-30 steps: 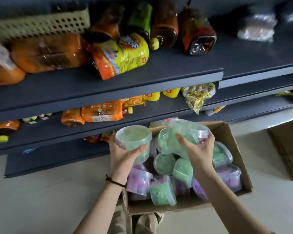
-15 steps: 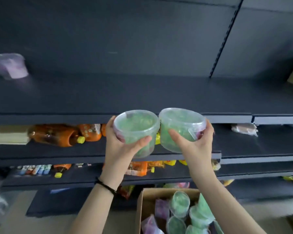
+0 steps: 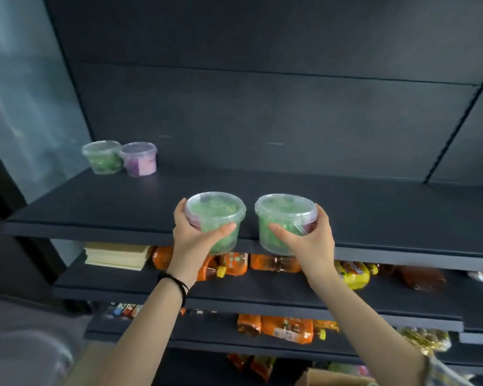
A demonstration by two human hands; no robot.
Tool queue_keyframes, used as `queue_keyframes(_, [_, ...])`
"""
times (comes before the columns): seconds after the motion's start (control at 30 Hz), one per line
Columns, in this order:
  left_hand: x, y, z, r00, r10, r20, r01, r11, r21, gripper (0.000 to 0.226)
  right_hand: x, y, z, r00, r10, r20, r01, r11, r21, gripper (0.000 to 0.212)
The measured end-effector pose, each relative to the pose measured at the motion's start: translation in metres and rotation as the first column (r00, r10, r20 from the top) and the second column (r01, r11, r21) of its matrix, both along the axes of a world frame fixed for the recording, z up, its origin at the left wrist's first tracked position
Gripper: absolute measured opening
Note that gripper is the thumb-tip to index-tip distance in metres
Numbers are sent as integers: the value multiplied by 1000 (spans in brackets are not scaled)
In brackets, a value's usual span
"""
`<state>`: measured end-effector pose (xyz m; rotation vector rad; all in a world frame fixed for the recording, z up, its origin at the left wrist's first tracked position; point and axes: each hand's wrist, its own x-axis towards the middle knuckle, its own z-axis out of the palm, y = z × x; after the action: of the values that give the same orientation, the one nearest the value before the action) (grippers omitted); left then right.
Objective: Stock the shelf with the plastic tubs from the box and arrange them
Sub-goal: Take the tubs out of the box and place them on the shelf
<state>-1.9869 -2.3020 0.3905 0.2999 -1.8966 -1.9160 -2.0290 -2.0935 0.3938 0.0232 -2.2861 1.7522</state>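
Plastic tubs (image 3: 215, 215) held at the shelf's (image 3: 374, 218) front edge.
Likely light, stiff, slick; each wall is clasped under its lid by curled fingers (image 3: 224, 228).

One wide-angle camera, worn on the head, faces the dark shelf (image 3: 374, 215) from close by, looking forward and slightly down; the box (image 3: 335, 379) just shows at 5 o'clock.
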Motion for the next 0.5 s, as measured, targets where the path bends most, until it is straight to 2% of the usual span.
queue_keyframes(0.27, [-59,-118,-10,999,38,25,-38,999,-38,109,-45,-135,-12,999,18,33,-19,999,39,113])
queue_keyframes(0.5, [-118,-156,-16,997,63,52,-63,998,-13,122,-107,-175,-21,997,53,58,-55,998,42,108])
